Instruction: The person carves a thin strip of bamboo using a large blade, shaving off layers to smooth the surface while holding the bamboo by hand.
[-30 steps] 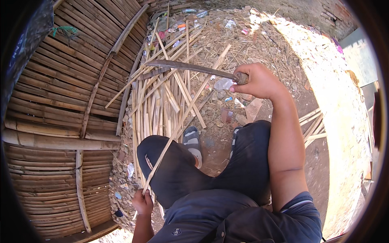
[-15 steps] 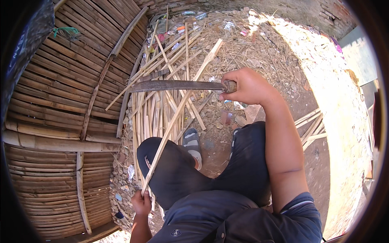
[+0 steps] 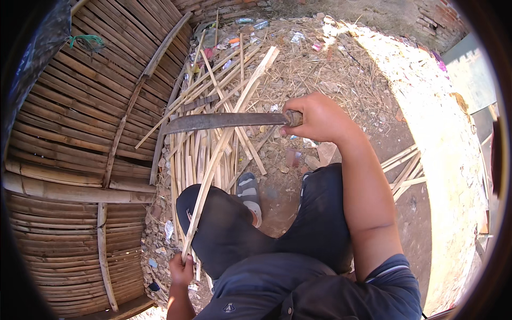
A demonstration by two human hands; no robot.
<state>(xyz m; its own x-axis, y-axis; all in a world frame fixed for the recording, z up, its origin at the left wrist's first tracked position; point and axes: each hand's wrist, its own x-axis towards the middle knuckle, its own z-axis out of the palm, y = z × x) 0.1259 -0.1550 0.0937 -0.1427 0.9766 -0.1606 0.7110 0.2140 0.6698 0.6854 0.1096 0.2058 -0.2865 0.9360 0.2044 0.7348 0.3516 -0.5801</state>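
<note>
My right hand (image 3: pixel 314 118) is closed round the short handle of a machete (image 3: pixel 224 121). Its long dark blade points left and lies across a pale bamboo strip (image 3: pixel 216 160), above or against it; I cannot tell whether they touch. Low on the left, my left hand (image 3: pixel 181 269) grips the near end of this strip. The strip slants up and away past my left knee, and its far end looks wider and partly split. Beneath the blade, many cut bamboo strips (image 3: pixel 200 154) lie in a pile on the ground.
A bamboo slat wall (image 3: pixel 74 128) stands close on the left. Longer bamboo sticks (image 3: pixel 208 80) lean across the pile. More strips (image 3: pixel 402 165) lie at the right. Litter and shavings (image 3: pixel 330 69) cover the ground up to a brick wall (image 3: pixel 373 13). My sandalled foot (image 3: pixel 248 192) is near the pile.
The machete and my right hand have shifted slightly left and down. The bamboo strip has swung a little left, and its far end looks broader.
</note>
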